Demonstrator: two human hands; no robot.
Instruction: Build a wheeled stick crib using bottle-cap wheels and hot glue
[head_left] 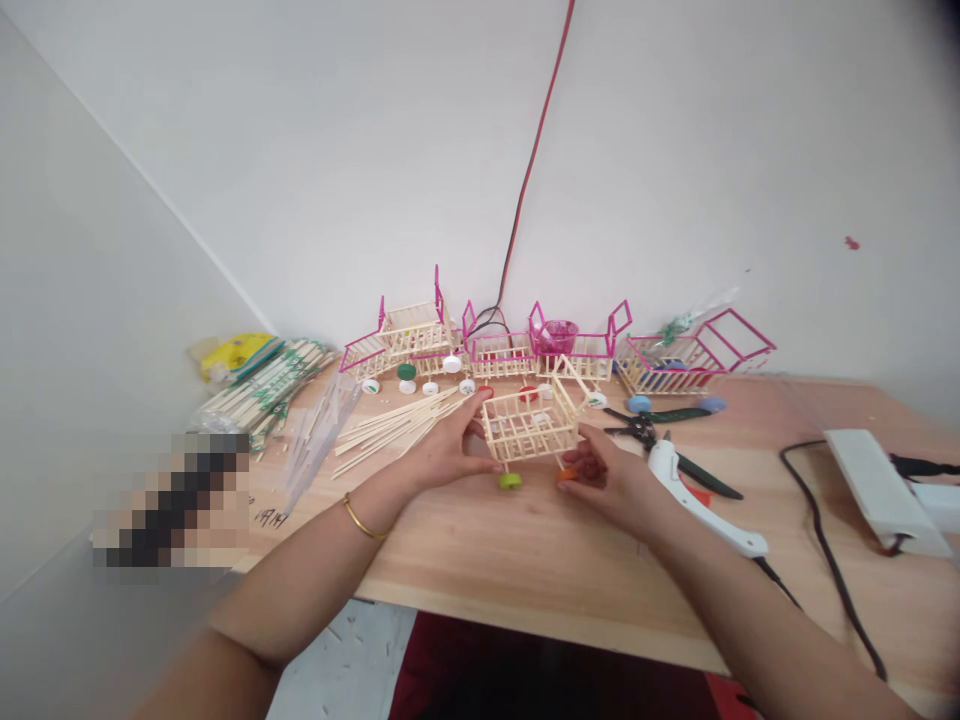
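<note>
Between my two hands is a small stick-built cart (531, 425), made of pale wooden sticks, with bottle-cap wheels. A green cap wheel (510, 481) and an orange cap wheel (568, 475) show at its near side. My left hand (454, 445) grips the cart's left end, thumb in front near the green wheel. At the right end, my right hand (611, 480) has its fingers closed around the orange wheel. The cart is held slightly above or on the wooden table (480, 560); which of these I cannot tell.
Behind stand several similar carts with pink-edged rims (501, 355). Loose sticks (397, 425) and bagged sticks (274, 380) lie left. To the right are a white glue gun (697, 510), green-handled pliers (701, 468) and a power strip (885, 490) with a black cable (821, 550).
</note>
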